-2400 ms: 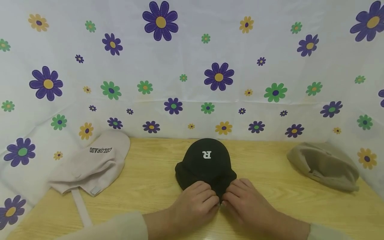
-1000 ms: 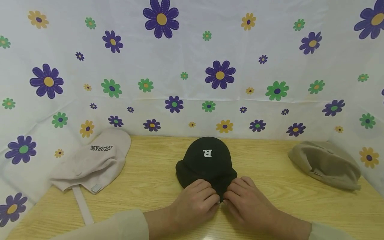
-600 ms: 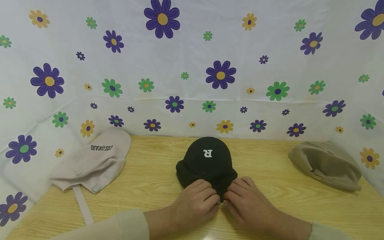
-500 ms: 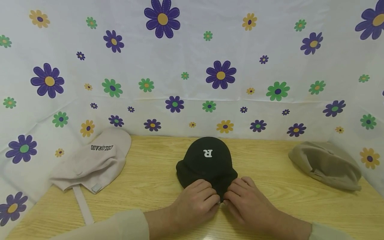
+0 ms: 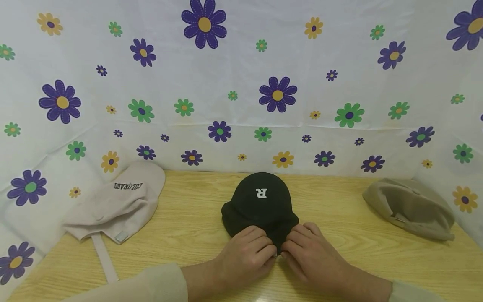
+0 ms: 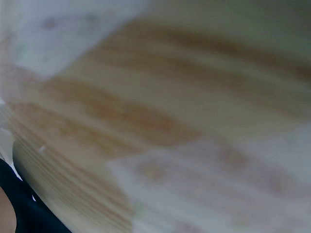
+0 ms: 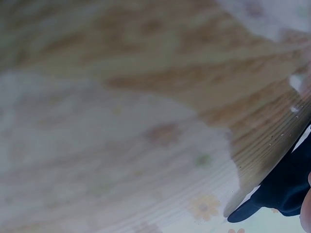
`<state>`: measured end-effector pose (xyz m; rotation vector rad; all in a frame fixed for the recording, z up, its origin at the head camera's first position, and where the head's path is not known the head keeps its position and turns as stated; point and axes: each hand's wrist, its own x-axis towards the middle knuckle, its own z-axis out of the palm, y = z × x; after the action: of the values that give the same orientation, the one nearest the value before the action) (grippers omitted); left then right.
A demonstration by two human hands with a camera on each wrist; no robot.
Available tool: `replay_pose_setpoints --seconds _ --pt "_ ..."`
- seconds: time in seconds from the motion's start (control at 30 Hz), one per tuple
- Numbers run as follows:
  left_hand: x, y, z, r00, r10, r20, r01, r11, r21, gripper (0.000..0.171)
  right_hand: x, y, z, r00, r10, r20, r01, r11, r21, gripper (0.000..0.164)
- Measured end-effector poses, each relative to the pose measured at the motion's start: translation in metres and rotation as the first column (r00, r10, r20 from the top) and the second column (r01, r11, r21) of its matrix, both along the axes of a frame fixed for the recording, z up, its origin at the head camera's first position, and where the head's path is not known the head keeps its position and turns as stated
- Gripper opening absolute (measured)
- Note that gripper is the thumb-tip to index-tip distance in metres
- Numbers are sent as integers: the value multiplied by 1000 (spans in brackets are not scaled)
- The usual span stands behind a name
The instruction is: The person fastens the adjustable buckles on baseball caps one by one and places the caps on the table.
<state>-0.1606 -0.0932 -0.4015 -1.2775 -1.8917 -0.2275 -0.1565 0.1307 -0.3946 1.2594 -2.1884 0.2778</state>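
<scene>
A black baseball cap (image 5: 260, 209) with a white R on its front lies mid-table, brim toward the back wall. My left hand (image 5: 247, 253) pinches the near edge of the cap, fingers curled over the fabric. Close beside it, my right hand (image 5: 311, 253) pinches the same edge from the other side. The fingertips of both hands nearly meet at the cap's near end, and the thumbs are mostly hidden. Dark cap fabric (image 6: 34, 208) fills the lower left corner of the left wrist view. Part of the cap (image 7: 284, 194) shows at lower right in the right wrist view.
To the left lies a pale pink cap (image 5: 124, 205) lettered COLORADO, its strap (image 5: 103, 258) trailing toward the near edge. A tan cap (image 5: 409, 207) sits at the right. Flower-printed white cloth (image 5: 234, 67) hangs behind and along both sides of the wooden table (image 5: 192, 201).
The head view has shifted very slightly. Both hands keep the same hold on the black cap, and all three caps stay in place.
</scene>
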Motion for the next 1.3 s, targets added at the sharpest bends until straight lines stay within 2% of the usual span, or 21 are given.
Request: replay_pose_setpoints --seconds 0.37,0.47,0.6,0.9,1.17,1.3 --pt "-1 0 -1 1000 -7 -1 7 1000 7 18 0 0 0 1000 -2 8 2 1000 4 28" --pt "0 0 -1 1000 -4 7 3 1000 5 14 0 0 0 1000 -4 7 4 1000 8 29" --pt "0 0 -2 1000 -3 15 2 1000 10 5 -1 1 0 1000 -1 1 1 1000 6 20" --pt "0 1 -1 1000 1 19 -1 1000 16 9 -2 0 1 1000 4 -10 -4 1000 -4 4" --pt "0 0 0 1000 5 25 -6 1000 14 8 -3 -1 1 999 18 -45 -19 999 -34 11" --pt "0 0 -1 1000 4 28 -4 1000 11 8 -4 -1 1 999 15 -53 -17 999 -39 7"
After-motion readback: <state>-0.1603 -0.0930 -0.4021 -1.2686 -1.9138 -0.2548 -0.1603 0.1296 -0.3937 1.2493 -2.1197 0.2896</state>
